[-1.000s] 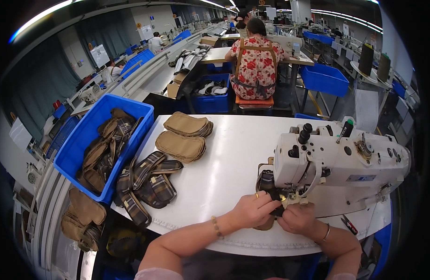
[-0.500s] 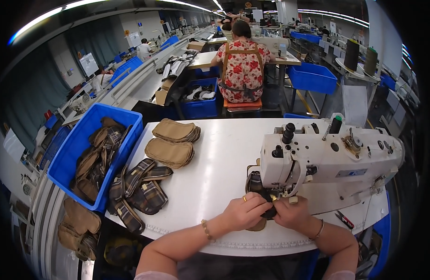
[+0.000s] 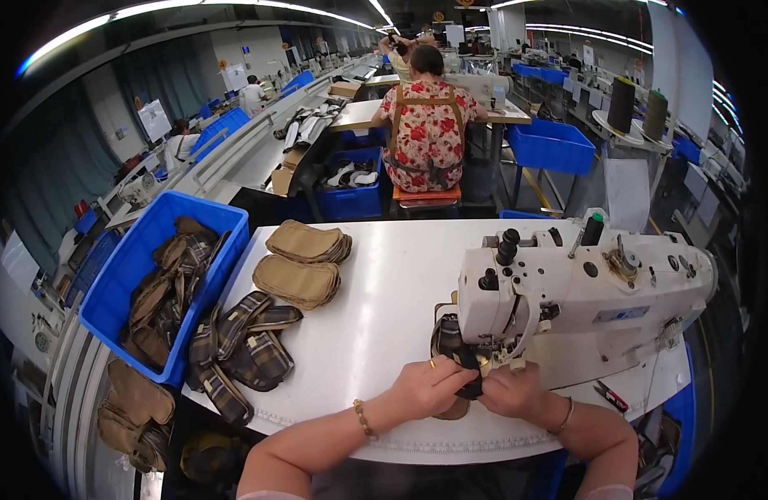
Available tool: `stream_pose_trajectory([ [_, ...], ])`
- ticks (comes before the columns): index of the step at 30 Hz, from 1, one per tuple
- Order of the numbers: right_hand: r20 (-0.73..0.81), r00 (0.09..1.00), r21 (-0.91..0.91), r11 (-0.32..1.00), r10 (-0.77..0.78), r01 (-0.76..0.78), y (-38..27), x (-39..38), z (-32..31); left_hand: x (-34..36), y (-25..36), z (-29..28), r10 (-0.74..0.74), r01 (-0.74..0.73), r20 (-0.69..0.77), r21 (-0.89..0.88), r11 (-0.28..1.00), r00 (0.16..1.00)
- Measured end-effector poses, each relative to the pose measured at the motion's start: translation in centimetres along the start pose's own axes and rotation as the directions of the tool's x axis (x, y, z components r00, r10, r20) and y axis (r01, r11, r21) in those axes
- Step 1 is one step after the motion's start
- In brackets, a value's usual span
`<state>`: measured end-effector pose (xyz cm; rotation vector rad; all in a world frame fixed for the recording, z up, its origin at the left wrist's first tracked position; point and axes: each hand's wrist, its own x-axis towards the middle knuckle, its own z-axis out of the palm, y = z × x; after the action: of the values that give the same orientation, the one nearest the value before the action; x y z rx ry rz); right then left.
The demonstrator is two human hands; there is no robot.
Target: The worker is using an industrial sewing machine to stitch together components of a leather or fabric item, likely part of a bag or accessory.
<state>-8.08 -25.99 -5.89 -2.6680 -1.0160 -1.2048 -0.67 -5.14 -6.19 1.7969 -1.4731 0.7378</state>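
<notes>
Fingers of my left hand point(image 3: 425, 388) pinch the near part of a plaid fabric shoe upper point(image 3: 446, 335), right in front of the sewing machine point(image 3: 584, 292). My right hand point(image 3: 515, 392) is closed on the same piece from the other side, below the needle area; its fingertips are partly hidden. A dark edge of the upper runs between the two hands. Tan sole-shaped fabric point(image 3: 455, 410) shows beneath the left hand. The needle and presser foot are mostly hidden by the machine head and my fingers.
Two stacks of tan sole-shaped pieces point(image 3: 296, 281) lie left on the white table point(image 3: 384, 275), near loose plaid uppers point(image 3: 263, 360). A blue bin point(image 3: 109, 312) of uppers stands beyond. Red-handled snips point(image 3: 611, 397) rest at right. A person point(image 3: 427, 125) sits ahead.
The whole view has shifted slightly. Both hands stay on the plaid upper by the needle, and more of its dark edge now shows between them.
</notes>
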Motion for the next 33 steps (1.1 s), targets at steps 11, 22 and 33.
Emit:
stream_pose_trajectory([
  [11,-0.031,0.999,0.013,0.999,0.037,-0.037,-0.3,0.1,0.4,0.7,-0.1,-0.1,-0.039,0.037,0.022,0.106,0.994,0.999],
  [22,0.065,0.993,0.082,0.991,0.099,-0.104,0.0,-0.1,0.2,1.6,2.3,-2.3,-0.145,0.171,0.175,-0.145,0.975,0.974],
  [33,0.033,0.999,0.142,0.990,-0.030,0.025,-0.3,-0.2,0.5,2.6,3.5,-3.6,-0.374,0.435,0.518,0.003,0.900,0.769],
])
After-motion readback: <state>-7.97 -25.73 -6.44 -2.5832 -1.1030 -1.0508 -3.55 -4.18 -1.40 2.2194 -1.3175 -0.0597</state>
